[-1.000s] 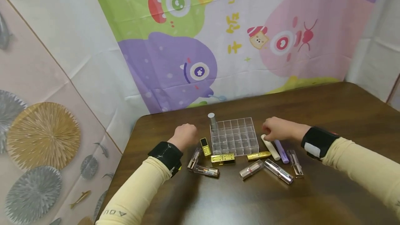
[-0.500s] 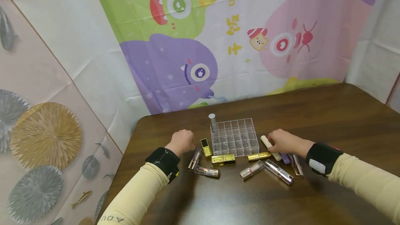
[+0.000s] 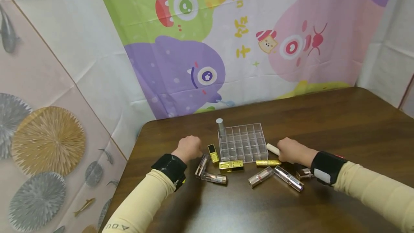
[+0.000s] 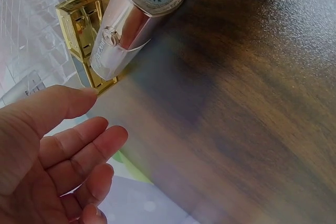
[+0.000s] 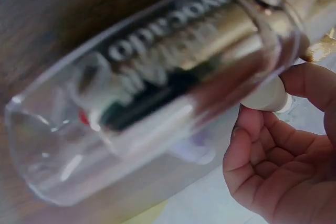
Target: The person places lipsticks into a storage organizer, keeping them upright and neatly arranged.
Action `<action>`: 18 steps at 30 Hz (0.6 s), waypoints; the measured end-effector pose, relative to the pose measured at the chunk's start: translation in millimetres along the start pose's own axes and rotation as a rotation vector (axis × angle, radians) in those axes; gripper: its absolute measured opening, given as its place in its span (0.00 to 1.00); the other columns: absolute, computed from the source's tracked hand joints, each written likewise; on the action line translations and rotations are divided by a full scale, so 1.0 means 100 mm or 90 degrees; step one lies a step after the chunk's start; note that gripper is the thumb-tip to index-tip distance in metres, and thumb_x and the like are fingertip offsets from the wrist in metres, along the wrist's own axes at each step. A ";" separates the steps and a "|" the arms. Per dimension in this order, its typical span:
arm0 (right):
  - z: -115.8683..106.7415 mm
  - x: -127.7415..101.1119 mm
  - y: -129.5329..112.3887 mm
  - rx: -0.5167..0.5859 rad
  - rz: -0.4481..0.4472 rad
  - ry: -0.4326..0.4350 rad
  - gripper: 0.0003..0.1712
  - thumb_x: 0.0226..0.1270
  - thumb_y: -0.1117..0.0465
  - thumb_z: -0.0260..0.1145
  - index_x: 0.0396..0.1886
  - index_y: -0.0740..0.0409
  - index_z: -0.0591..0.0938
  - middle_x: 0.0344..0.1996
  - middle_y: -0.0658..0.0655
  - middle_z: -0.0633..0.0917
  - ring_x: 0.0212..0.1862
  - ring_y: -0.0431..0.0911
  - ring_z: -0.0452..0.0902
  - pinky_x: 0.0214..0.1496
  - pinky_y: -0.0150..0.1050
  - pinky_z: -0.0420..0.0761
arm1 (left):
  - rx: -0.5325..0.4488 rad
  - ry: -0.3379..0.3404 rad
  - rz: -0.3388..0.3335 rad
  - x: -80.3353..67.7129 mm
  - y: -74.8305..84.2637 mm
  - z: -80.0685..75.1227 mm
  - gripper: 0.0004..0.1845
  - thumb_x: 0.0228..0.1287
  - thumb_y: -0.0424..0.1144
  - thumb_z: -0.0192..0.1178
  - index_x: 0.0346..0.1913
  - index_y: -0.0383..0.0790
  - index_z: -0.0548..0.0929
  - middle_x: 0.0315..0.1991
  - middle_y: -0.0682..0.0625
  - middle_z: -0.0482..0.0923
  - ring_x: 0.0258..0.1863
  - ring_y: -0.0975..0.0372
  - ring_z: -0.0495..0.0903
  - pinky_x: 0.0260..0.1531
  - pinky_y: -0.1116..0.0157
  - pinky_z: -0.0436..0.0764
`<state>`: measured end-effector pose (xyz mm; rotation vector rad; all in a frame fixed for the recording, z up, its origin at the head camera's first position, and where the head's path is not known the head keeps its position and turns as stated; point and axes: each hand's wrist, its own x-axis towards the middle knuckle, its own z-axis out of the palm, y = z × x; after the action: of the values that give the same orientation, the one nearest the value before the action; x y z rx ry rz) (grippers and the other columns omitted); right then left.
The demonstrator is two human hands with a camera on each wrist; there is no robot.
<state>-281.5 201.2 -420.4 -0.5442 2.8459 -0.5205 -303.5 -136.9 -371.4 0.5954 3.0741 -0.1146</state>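
My right hand (image 3: 293,150) pinches a white lipstick tube (image 3: 273,149) just right of a clear compartment organizer (image 3: 243,150). In the right wrist view, the tube's white end (image 5: 269,96) shows between thumb and curled fingers. A clear-capped lipstick (image 5: 184,77) looms large and blurred before that hand, with a purple tube (image 5: 194,149) behind it. Left of the organizer, my left hand (image 3: 189,146) hovers with loosely bent fingers and holds nothing. Nearest to it lies a rose-gold lipstick (image 4: 131,22), with a gold lipstick (image 3: 213,153) beside that.
A silver-capped tube (image 3: 220,125) stands upright in the organizer's back left compartment. Along its front lie a gold square lipstick (image 3: 231,165) and a gold round one (image 3: 268,163). Nearer lie several more lipsticks, including a pinkish one (image 3: 260,177) and a silver one (image 3: 289,178).
My right hand has come down onto the white tube and gripped it, shifting and turning it toward the organizer. My left hand has drawn slightly down and left, then stayed nearly still.
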 end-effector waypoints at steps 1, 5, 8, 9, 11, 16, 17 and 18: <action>0.01 0.00 0.00 -0.006 -0.004 0.001 0.03 0.46 0.72 0.61 0.21 0.64 0.75 0.16 0.55 0.73 0.16 0.43 0.69 0.15 0.33 0.68 | 0.001 -0.001 0.000 0.00 0.00 0.00 0.07 0.42 0.37 0.67 0.15 0.46 0.80 0.21 0.53 0.78 0.25 0.57 0.78 0.22 0.59 0.75; -0.03 -0.05 -0.06 -0.011 -0.009 0.006 0.03 0.46 0.72 0.61 0.20 0.63 0.75 0.16 0.55 0.74 0.16 0.44 0.70 0.16 0.33 0.69 | -0.003 -0.001 -0.003 -0.01 0.00 -0.01 0.07 0.42 0.37 0.67 0.15 0.45 0.80 0.21 0.53 0.78 0.25 0.57 0.78 0.22 0.59 0.76; -0.07 -0.09 -0.10 -0.019 -0.020 0.018 0.04 0.45 0.72 0.61 0.17 0.62 0.75 0.15 0.53 0.73 0.16 0.42 0.69 0.17 0.33 0.68 | -0.006 -0.003 -0.004 -0.02 0.00 -0.03 0.06 0.42 0.38 0.67 0.16 0.45 0.80 0.21 0.53 0.78 0.25 0.57 0.78 0.22 0.59 0.76; -0.08 -0.10 -0.10 -0.023 -0.025 0.023 0.05 0.45 0.72 0.61 0.17 0.61 0.75 0.15 0.53 0.73 0.17 0.42 0.68 0.18 0.33 0.67 | -0.005 -0.003 -0.003 -0.02 0.00 -0.04 0.07 0.42 0.38 0.68 0.16 0.45 0.80 0.21 0.53 0.78 0.26 0.56 0.78 0.23 0.59 0.76; -0.13 -0.12 -0.08 -0.030 -0.035 0.037 0.05 0.43 0.72 0.61 0.15 0.61 0.75 0.14 0.52 0.73 0.16 0.41 0.67 0.18 0.32 0.66 | -0.003 -0.001 -0.004 -0.02 0.01 -0.04 0.06 0.42 0.39 0.68 0.17 0.45 0.80 0.22 0.52 0.79 0.26 0.56 0.79 0.23 0.58 0.76; -0.36 -0.13 -0.08 -0.043 -0.055 0.064 0.04 0.43 0.70 0.62 0.14 0.62 0.77 0.12 0.51 0.74 0.15 0.41 0.68 0.17 0.32 0.67 | -0.002 0.000 -0.010 -0.03 0.01 -0.07 0.07 0.42 0.39 0.68 0.17 0.45 0.80 0.23 0.53 0.79 0.27 0.56 0.79 0.24 0.58 0.76; -0.41 -0.13 -0.09 -0.046 -0.058 0.066 0.04 0.44 0.70 0.62 0.15 0.62 0.77 0.13 0.51 0.74 0.15 0.41 0.68 0.17 0.32 0.67 | -0.004 -0.002 -0.010 -0.03 0.01 -0.07 0.07 0.43 0.39 0.68 0.17 0.45 0.80 0.22 0.53 0.79 0.27 0.56 0.79 0.24 0.58 0.76; -0.47 -0.12 -0.11 -0.046 -0.057 0.066 0.03 0.44 0.69 0.62 0.16 0.63 0.78 0.13 0.52 0.75 0.15 0.41 0.69 0.17 0.33 0.68 | -0.002 0.000 -0.008 -0.03 0.02 -0.07 0.07 0.42 0.39 0.68 0.16 0.45 0.80 0.22 0.53 0.78 0.27 0.57 0.79 0.23 0.59 0.76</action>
<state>-278.6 210.8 -371.2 -0.6800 2.9599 -0.4763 -299.7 -136.2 -364.0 0.5757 3.0783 -0.1108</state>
